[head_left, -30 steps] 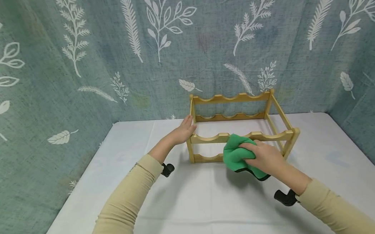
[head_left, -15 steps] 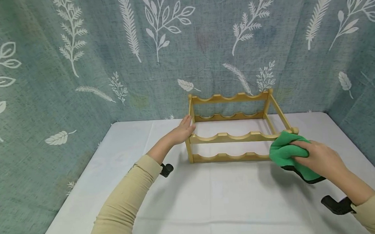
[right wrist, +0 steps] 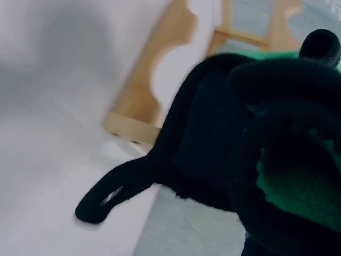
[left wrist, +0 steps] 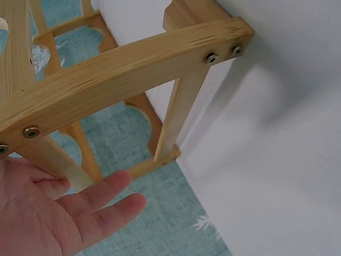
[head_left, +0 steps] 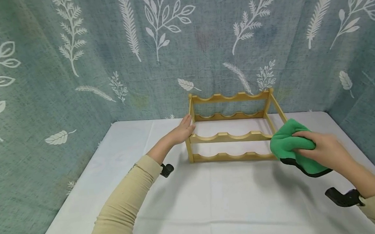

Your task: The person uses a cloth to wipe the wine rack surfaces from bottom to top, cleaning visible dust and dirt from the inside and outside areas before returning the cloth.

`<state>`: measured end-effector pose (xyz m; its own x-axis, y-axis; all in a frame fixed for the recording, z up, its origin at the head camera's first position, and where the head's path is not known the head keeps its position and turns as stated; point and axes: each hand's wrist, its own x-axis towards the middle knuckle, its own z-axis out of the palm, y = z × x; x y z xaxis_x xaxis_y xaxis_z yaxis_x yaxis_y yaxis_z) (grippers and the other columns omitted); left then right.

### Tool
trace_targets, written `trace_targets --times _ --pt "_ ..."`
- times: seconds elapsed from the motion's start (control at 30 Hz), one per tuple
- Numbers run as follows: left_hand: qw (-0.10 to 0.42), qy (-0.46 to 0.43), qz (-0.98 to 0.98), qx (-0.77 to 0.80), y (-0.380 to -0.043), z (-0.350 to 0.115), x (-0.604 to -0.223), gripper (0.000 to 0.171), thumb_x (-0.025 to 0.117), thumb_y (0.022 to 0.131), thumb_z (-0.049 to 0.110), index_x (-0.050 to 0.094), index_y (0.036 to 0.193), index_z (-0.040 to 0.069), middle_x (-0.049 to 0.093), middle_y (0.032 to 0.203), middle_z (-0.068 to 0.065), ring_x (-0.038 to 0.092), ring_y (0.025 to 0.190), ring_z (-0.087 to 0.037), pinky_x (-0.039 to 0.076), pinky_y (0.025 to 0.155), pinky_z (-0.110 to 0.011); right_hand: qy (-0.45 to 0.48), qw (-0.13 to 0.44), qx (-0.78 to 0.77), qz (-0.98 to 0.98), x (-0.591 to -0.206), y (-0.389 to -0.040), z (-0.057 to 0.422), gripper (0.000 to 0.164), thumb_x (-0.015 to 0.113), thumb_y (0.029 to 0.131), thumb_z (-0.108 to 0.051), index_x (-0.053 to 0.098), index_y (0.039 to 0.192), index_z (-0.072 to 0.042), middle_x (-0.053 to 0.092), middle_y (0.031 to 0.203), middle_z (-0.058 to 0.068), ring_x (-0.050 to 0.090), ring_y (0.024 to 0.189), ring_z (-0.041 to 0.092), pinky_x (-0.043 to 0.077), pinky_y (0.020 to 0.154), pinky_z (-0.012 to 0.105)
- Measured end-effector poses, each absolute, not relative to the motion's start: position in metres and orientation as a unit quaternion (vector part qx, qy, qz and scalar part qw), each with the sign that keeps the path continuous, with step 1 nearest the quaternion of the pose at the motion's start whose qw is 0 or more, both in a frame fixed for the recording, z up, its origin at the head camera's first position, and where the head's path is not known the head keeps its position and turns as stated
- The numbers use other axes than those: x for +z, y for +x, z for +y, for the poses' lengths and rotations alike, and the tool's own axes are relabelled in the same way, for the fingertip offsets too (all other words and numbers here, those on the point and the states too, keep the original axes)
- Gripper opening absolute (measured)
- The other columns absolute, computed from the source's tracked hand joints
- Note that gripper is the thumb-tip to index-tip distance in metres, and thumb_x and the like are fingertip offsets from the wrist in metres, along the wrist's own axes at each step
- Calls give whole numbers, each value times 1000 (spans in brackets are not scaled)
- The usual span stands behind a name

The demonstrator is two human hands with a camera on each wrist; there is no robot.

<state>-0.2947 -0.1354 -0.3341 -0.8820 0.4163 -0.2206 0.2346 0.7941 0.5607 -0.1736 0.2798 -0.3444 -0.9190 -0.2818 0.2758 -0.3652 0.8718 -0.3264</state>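
Note:
A light wooden rack (head_left: 237, 137) with scalloped rails, like a wine rack, stands on the white-covered table. My left hand (head_left: 181, 131) rests against its left side, fingers mostly extended. In the left wrist view, the fingers (left wrist: 106, 205) lie beside the rack's wooden bars (left wrist: 133, 64). My right hand (head_left: 328, 149) grips a bunched green cloth (head_left: 292, 139) with black edging at the rack's front right corner, which the cloth hides. The right wrist view shows the cloth's dark side (right wrist: 208, 128) and a black loop; the right hand's fingers are hidden there.
The white tablecloth (head_left: 180, 210) spreads around the rack. Behind it and at both sides hangs a blue-green curtain (head_left: 159, 79) with white leaf prints. A black wrist camera mount (head_left: 344, 197) hangs below the right wrist, another (head_left: 167, 170) by the left.
My right hand has moved the green cloth rightward along the rack's front rail to its right corner, then slightly up. The left hand has kept its place on the rack.

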Motion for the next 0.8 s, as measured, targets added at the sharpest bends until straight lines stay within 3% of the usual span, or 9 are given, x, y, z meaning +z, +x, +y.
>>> trace_targets --times 0.13,0.33,0.5,0.63,0.8 --pt "167 178 932 268 -295 -136 -335 61 17 101 36 -6 146 2 -16 152 -10 -15 139 -23 2 113 -45 184 85 182 -962 -357 -172 271 41 71 78 -15 58 115 -5 64 100 21 61 78 30 47 60 41" --pt "166 179 930 273 -296 -135 -338 60 17 101 35 -5 146 2 -15 152 -11 -15 139 -23 2 113 -45 193 6 172 -966 -371 -173 259 40 72 77 -22 60 114 -10 63 102 14 60 86 30 48 64 41" --pt "164 180 932 269 -296 -134 -339 60 17 101 36 -6 146 2 -16 152 -10 -15 139 -22 2 113 -44 163 38 213 -963 -358 -170 259 47 72 79 -22 50 116 -3 60 101 25 60 82 35 47 60 42" --pt "154 176 935 266 -295 -135 -337 60 17 101 34 -4 146 0 -14 153 -12 -13 140 -23 2 113 -44 140 78 238 -958 -348 -172 255 64 71 81 -24 36 127 5 53 106 36 57 84 45 46 62 49" --pt "155 180 933 272 -293 -137 -335 59 17 101 31 -5 146 -1 -14 152 -13 -14 140 -24 2 113 -45 160 82 215 -960 -348 -178 240 75 73 78 -24 31 131 10 54 106 36 57 88 46 48 65 52"
